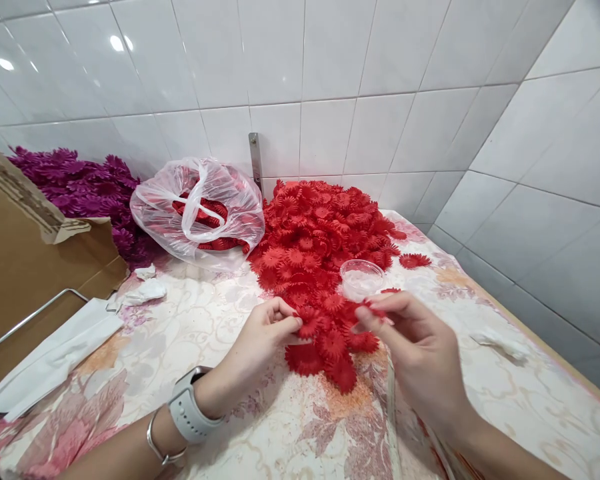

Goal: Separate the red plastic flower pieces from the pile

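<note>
My left hand (270, 323), with a grey watch and a metal bangle on the wrist, pinches a red fabric flower (309, 323) between thumb and forefinger. Across from it, my right hand (420, 353) has its fingertips closed on another small red flower piece (371, 309), partly hidden by the fingers. Beneath and between both hands lie loose red flowers (341, 372) with fringed petals. They spill forward from a large heap of red flowers (325, 220). Just behind my right hand stands a clear plastic tub (361, 279) with something whitish in it.
Left of the heap sits a clear plastic bag (155, 217) of red flowers, beside a purple flower pile (80, 187). A cardboard box (35, 247) and white paper (55, 357) are at the left. Crumpled tissue (503, 347) lies right. Tiled walls (330, 60) bound the table.
</note>
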`<action>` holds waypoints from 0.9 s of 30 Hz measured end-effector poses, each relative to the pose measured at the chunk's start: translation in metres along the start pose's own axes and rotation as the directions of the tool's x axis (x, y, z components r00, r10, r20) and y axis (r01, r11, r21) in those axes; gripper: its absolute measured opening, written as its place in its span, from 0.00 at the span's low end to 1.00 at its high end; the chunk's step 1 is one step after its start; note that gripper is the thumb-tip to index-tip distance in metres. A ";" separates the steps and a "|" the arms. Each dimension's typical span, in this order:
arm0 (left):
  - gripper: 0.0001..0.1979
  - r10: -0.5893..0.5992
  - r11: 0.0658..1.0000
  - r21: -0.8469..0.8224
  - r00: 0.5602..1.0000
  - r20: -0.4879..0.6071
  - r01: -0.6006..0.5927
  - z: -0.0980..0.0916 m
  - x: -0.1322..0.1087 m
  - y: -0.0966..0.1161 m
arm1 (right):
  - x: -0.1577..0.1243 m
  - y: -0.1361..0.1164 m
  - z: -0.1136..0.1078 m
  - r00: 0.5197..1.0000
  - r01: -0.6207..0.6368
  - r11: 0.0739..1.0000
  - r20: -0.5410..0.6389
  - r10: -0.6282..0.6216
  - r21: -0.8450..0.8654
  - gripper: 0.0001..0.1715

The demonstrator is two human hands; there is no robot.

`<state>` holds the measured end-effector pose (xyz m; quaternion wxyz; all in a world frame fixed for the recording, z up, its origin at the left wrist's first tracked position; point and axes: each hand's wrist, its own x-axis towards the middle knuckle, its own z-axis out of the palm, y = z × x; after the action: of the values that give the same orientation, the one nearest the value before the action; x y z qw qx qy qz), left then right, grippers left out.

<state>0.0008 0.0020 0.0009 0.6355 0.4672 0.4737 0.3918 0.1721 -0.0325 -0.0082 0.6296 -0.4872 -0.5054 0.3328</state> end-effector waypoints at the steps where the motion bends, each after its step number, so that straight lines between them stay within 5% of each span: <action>1: 0.08 0.020 1.000 0.013 0.999 -0.028 -0.020 -0.001 0.001 0.000 | 0.001 0.001 -0.001 0.999 -0.004 0.999 -0.046 0.002 -0.038 0.06; 3: 0.08 0.036 0.999 0.024 0.999 -0.023 -0.035 -0.003 0.002 0.001 | 0.002 0.005 -0.003 0.999 -0.024 0.986 -0.033 0.019 -0.165 0.08; 6: 0.07 0.026 1.000 0.002 0.995 0.091 -0.027 -0.003 0.000 0.000 | 0.002 0.009 -0.001 0.987 0.051 0.923 0.162 0.013 -0.382 0.15; 10: 0.07 0.040 0.999 -0.001 0.984 0.174 -0.040 -0.001 -0.002 -0.002 | 0.001 0.004 0.000 0.943 0.222 0.888 0.321 -0.090 -0.403 0.14; 14: 0.06 0.081 0.995 0.049 0.976 0.204 -0.092 0.000 -0.004 -0.003 | 0.002 -0.005 0.001 0.887 0.041 0.957 0.452 0.097 -0.287 0.10; 18: 0.09 0.142 0.977 0.142 0.983 0.119 -0.159 0.001 -0.005 -0.002 | 0.004 -0.004 0.001 0.874 -0.179 0.954 0.406 0.267 -0.241 0.12; 27: 0.12 0.047 0.996 0.065 0.982 0.182 -0.060 0.004 -0.007 -0.003 | 0.003 0.005 0.004 0.872 -0.384 0.923 0.332 0.361 0.007 0.15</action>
<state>0.0031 -0.0060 -0.0004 0.6481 0.5353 0.4150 0.3482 0.1696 -0.0275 -0.0123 0.4791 -0.4909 -0.4862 0.5415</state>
